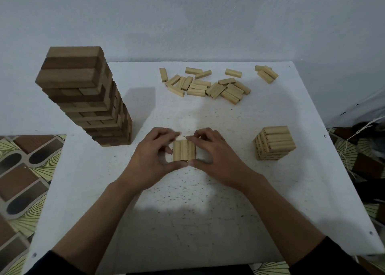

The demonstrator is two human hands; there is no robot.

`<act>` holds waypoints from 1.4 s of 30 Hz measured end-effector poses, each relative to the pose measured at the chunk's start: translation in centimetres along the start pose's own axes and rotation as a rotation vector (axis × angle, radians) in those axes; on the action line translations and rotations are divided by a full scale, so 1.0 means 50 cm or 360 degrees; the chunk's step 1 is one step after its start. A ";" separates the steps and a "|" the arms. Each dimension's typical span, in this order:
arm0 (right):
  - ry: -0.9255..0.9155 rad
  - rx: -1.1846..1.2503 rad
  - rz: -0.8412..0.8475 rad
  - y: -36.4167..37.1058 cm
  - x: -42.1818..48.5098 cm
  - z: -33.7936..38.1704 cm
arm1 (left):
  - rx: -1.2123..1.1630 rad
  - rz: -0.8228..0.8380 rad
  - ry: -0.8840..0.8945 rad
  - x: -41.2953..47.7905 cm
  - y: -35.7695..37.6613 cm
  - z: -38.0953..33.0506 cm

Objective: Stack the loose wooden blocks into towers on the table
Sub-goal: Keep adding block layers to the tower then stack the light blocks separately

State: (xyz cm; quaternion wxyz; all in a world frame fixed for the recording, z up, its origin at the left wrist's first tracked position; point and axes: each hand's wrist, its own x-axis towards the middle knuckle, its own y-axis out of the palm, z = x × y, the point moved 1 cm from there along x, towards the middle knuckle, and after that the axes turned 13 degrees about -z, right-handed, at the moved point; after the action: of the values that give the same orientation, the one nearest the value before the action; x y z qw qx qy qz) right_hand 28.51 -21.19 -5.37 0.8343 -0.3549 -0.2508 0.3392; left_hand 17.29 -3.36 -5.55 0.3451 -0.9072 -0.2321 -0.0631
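**Squaring up a fresh layer of three**

Only the head view to go on, looking down over the person's arms. Both hands are on a row of three blocks point(184, 150) lying side by side on the white table point(187, 212), near the front middle. The left hand point(153, 157) and right hand point(217, 157) each pinch it, thumbs meeting at the near ends and fingertips curled over the far ends. So neither hand is let go or balled up empty, they're both grasping that row. My guess is the squeeze from both ends is to get the three flush before they become the base of a new tower, or get carried off as one layer.

The loose blocks point(208, 86) are scattered at the far side of the table, well apart from the hands, so there's plenty left to stack. A short tower point(275, 142) of the same pale blocks stands to the right with its layers crossed, which probably keeps it steady. The tall tower point(83, 95) of darker wood sits at the far left, out of elbow range I reckon.

Writing: there are dark marks on the block sides in the short tower, too small to read. No brand visible anywhere.
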 end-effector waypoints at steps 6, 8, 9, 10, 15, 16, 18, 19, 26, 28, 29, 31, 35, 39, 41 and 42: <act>-0.0050 -0.0061 0.0099 -0.006 0.010 0.003 | -0.0037 0.0178 0.0033 0.012 -0.014 0.009; -0.0062 -0.0058 0.0108 -0.009 0.012 0.005 | -0.0032 0.0185 0.0052 0.016 -0.013 0.007; -0.0047 -0.0031 0.0107 -0.011 0.012 0.006 | -0.0039 0.0184 0.0061 0.016 -0.011 0.007; -0.0025 0.0001 0.0102 -0.014 0.012 0.007 | -0.0041 0.0181 0.0070 0.016 -0.010 0.006; 0.0046 0.0036 0.0099 -0.017 0.010 0.005 | -0.0029 0.0192 0.0057 0.019 -0.004 0.010; 0.0047 0.0044 0.0093 -0.016 0.011 0.004 | -0.0013 0.0202 0.0058 0.020 -0.002 0.011; 0.0033 0.0043 0.0089 -0.016 0.012 0.005 | 0.0021 0.0215 0.0078 0.020 -0.001 0.013; 0.0022 0.0034 0.0092 -0.016 0.013 0.006 | 0.0034 0.0214 0.0091 0.020 -0.001 0.013; -0.0050 -0.0029 0.0100 -0.026 0.007 0.017 | -0.0045 0.0253 0.0030 0.019 -0.003 0.004; -0.0036 -0.0032 0.0101 -0.033 0.004 0.016 | 0.0013 0.0247 0.0061 0.021 -0.004 -0.003; -0.0034 -0.0041 0.0101 -0.036 0.002 0.014 | 0.0061 0.0241 0.0086 0.022 -0.002 -0.008; -0.0041 -0.0074 0.0107 -0.036 0.001 0.011 | 0.0164 0.0231 0.0132 0.023 0.004 -0.012; -0.0019 -0.0049 0.0095 -0.035 -0.002 0.009 | 0.0318 0.0220 0.0163 0.018 0.011 -0.002; 0.0035 -0.0055 0.0073 -0.039 -0.005 0.004 | 0.0323 0.0224 0.0176 0.012 0.010 0.002; 0.0068 -0.0073 0.0064 -0.040 -0.004 0.003 | 0.0312 0.0222 0.0156 0.011 0.010 0.002; 0.0073 -0.0075 0.0064 -0.041 -0.002 0.004 | 0.0320 0.0220 0.0159 0.012 0.010 0.002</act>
State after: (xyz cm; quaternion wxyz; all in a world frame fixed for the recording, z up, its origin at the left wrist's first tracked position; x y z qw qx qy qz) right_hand 29.12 -22.25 -3.71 0.8243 -0.3871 -0.2323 0.3418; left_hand 18.04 -3.41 -5.78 0.4489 -0.8776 -0.1567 -0.0608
